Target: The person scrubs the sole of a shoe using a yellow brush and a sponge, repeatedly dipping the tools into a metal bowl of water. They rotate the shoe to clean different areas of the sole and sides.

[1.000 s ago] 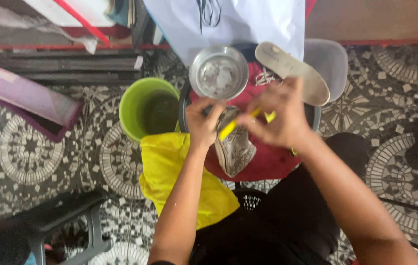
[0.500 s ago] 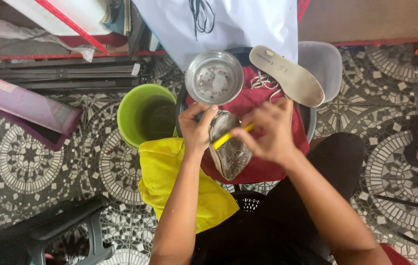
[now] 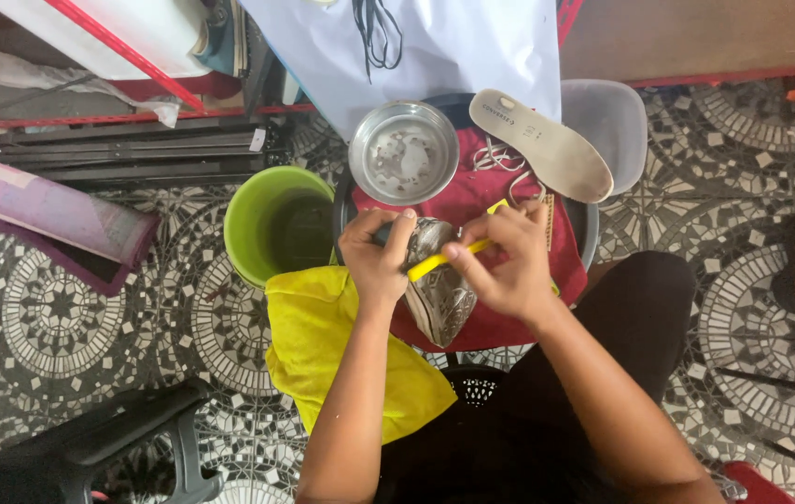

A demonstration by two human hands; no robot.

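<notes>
The left hand (image 3: 377, 257) grips a shoe (image 3: 439, 289) from its left side; the right hand (image 3: 509, 261) pinches a yellow tool (image 3: 444, 261) lying across the shoe.

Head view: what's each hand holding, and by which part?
Left hand grips the grey shoe at its upper end. Right hand pinches the yellow brush handle in its fingers, held across the shoe.

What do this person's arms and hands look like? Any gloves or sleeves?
Both forearms are bare, with no sleeves in view. The left hand and right hand wear no gloves, rings, or watch that shows. The nails look short and unpainted. Dark trousers cover the lap.
</notes>
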